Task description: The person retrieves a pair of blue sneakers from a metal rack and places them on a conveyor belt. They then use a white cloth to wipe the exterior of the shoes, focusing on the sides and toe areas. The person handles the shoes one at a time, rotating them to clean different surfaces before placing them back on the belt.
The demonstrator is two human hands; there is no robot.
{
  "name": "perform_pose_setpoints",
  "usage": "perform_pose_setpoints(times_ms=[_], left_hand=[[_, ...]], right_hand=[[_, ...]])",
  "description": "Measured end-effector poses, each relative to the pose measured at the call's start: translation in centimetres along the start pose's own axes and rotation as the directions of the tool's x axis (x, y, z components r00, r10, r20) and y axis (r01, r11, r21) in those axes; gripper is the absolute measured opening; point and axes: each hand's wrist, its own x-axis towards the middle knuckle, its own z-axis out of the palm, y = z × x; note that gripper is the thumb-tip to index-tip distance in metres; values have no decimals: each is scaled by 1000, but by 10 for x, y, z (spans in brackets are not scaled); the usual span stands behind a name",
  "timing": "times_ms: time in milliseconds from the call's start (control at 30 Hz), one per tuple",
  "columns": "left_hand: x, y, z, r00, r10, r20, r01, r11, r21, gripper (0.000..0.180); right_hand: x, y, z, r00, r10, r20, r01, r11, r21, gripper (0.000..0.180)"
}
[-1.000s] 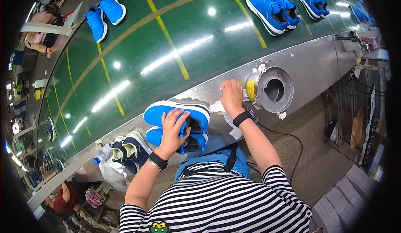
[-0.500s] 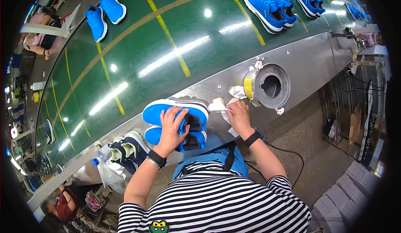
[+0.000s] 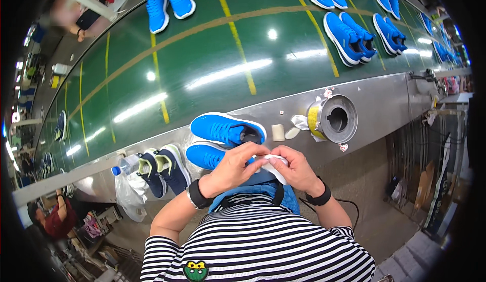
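In front of my body, both hands are closed on a white cloth (image 3: 276, 167). My left hand (image 3: 230, 166) pinches its left end with thumb and fingers. With bent fingers, my right hand (image 3: 298, 170) grips the other side, and part of the cloth hangs below it. Just beyond my hands, a blue sneaker (image 3: 217, 128) with a white sole rests on the metal ledge. Its mate, a second blue sneaker (image 3: 204, 155), lies nearer me, its heel end covered by my left hand.
A green conveyor belt (image 3: 202, 97) carries several pairs of blue sneakers (image 3: 349, 39). On the ledge (image 3: 377, 100) are a round metal container (image 3: 338, 118), a beige block (image 3: 278, 133) and crumpled white cloth (image 3: 299, 122). Dark sneakers (image 3: 172, 168) stand left, beside a plastic bag (image 3: 126, 193).
My left hand has let go of the blue sneakers and moved right to the cloth. My right hand has brought the cloth nearer my body. The view has shifted.
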Motion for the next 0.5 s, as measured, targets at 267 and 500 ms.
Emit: perform_pose_setpoints(times_ms=[267, 500], left_hand=[[-66, -8, -30, 889, -375, -264, 266, 890, -370, 9], [-131, -15, -34, 881, -384, -277, 11, 602, -798, 11]], right_hand=[[23, -22, 36, 888, 220, 404, -362, 876, 319, 13], [42, -27, 141, 956, -69, 286, -154, 709, 688, 13]])
